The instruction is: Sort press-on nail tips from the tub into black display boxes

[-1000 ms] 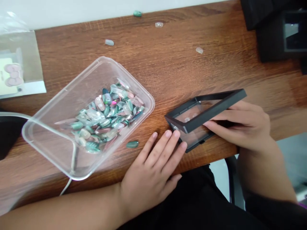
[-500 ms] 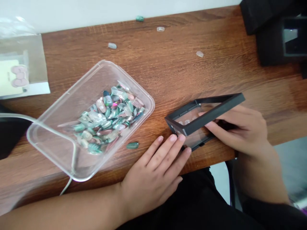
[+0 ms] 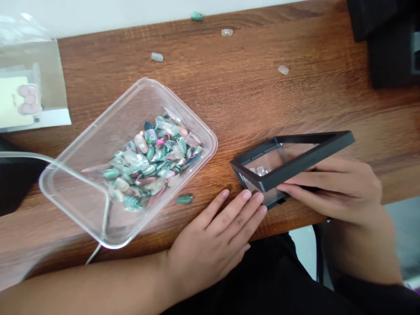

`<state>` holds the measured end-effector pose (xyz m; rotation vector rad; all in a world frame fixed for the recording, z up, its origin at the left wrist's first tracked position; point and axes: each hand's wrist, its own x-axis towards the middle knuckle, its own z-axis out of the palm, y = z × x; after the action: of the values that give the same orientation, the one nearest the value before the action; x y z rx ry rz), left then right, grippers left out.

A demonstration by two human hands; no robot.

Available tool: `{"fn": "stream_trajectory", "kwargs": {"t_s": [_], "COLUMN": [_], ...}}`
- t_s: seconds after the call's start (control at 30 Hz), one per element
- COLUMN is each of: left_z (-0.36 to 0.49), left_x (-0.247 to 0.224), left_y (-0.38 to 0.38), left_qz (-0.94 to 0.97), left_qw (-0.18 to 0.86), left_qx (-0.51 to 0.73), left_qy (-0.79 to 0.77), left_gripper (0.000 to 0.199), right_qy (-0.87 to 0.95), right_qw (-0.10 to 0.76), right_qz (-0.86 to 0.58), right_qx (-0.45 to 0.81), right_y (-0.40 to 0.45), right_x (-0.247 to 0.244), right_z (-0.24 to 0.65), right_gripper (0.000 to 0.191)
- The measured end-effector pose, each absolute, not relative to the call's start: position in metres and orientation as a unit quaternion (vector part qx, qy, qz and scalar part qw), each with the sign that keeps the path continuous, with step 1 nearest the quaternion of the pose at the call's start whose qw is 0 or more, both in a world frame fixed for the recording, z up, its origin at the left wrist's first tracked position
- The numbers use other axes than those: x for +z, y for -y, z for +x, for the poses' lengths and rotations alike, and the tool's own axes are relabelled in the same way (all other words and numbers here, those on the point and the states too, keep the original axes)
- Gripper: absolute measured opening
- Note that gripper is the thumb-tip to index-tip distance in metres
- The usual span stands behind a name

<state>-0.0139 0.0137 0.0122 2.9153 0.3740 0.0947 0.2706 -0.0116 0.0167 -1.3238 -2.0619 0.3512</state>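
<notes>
A black display case [image 3: 292,164] with clear film panels is located at the near edge of the wooden desk [image 3: 249,96], its lid raised at an angle. The lid's front rail is gripped by the right hand [image 3: 341,188]; the fingertips beneath it are partly hidden. The left hand [image 3: 213,238] is laid flat and open on the desk, fingertips touching the case's near corner, nothing being held. Small pale pieces are seen inside the case, but their form cannot be made out. A clear tub [image 3: 98,144] of press-on nails [image 3: 154,157] stands to the left, with one green nail [image 3: 184,199] just beside it. Dark equipment [image 3: 390,48] is cut off at the top right.
</notes>
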Motion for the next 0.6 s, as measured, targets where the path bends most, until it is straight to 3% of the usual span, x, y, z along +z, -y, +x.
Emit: {"fn": "stream_trajectory", "kwargs": {"t_s": [0.6], "left_z": [-0.0140], "left_x": [0.0102], "left_y": [-0.0123], "left_qz": [0.990], "left_qw": [0.087], "left_qx": [0.025], "left_qy": [-0.109], "left_gripper": [0.070], "right_qy": [0.799], "right_qw": [0.300], "right_qz": [-0.512], "right_qx": [0.096], "right_y": [0.0051], "right_x": [0.0171], "right_z": [0.2622], "right_gripper": [0.017]}}
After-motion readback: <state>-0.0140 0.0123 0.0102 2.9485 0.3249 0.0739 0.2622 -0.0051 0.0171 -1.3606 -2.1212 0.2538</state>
